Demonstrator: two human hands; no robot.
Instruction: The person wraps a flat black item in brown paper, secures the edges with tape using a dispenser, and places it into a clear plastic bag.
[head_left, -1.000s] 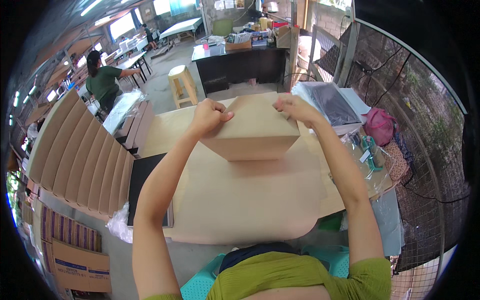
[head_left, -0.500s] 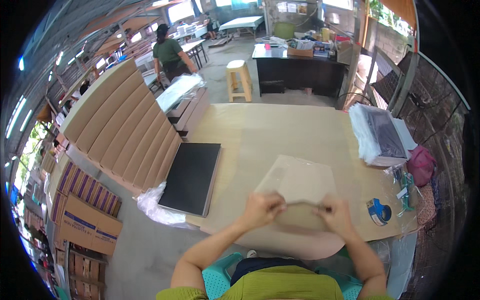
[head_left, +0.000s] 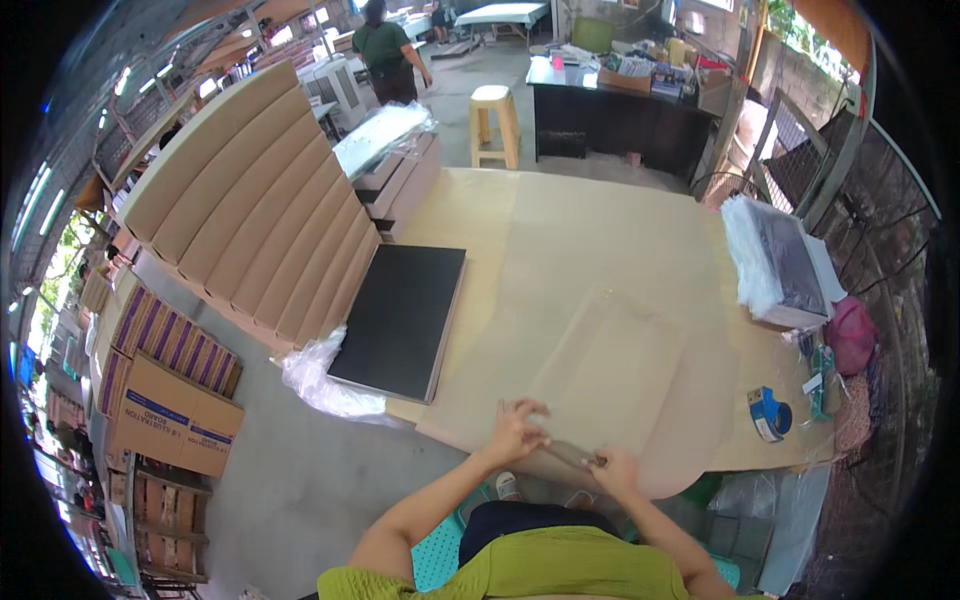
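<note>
A thin brown strip [head_left: 572, 455], perhaps tape, runs between my two hands at the table's near edge. My left hand [head_left: 518, 430] pinches its left end between thumb and finger, with the other fingers raised and spread. The opposite end is gripped by my right hand [head_left: 615, 470], whose fingers are closed. Under and beyond the hands lies a large sheet of brown paper [head_left: 590, 240], hanging over the near edge. A smaller flat piece of brown paper [head_left: 620, 350] rests on it. To the left is a flat black rectangular board [head_left: 400, 320].
A blue tape dispenser [head_left: 768, 414] and a plastic-wrapped stack [head_left: 775, 260] stand on the right. Long cardboard boxes [head_left: 250, 200] rise at the left, with crumpled plastic [head_left: 325, 380] beside the board. A stool [head_left: 493, 125] and a walking person [head_left: 388, 55] are farther back.
Both hands have moved left and nearer to me, still holding the strip, which now slants down to the right. My left fingers have spread. The view has shifted; the person behind has walked.
</note>
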